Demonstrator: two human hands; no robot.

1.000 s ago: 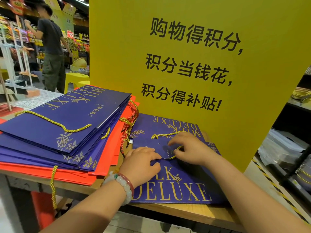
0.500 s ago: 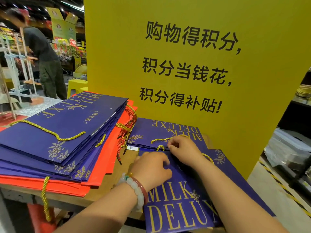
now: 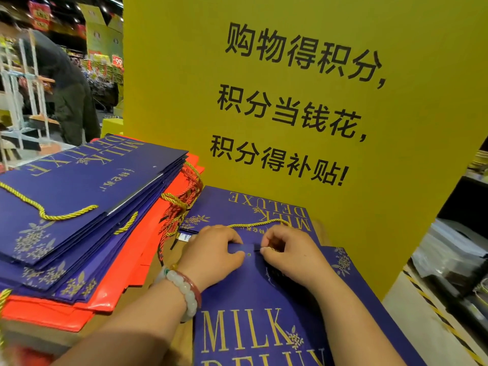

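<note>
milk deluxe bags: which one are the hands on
The nearest blue bag, the only one whose lettering reads upright; left hand and right hand pinch its top edge.

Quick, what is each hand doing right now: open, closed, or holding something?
Left hand: grips the top edge of the blue bag.
Right hand: pinches the gold cord at that edge.

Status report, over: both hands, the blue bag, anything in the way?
Left hand grips blue bag at top edge. Right hand pinches same edge beside small hole. Bag lies flat. Bag stack at left, apart from hands.
</note>
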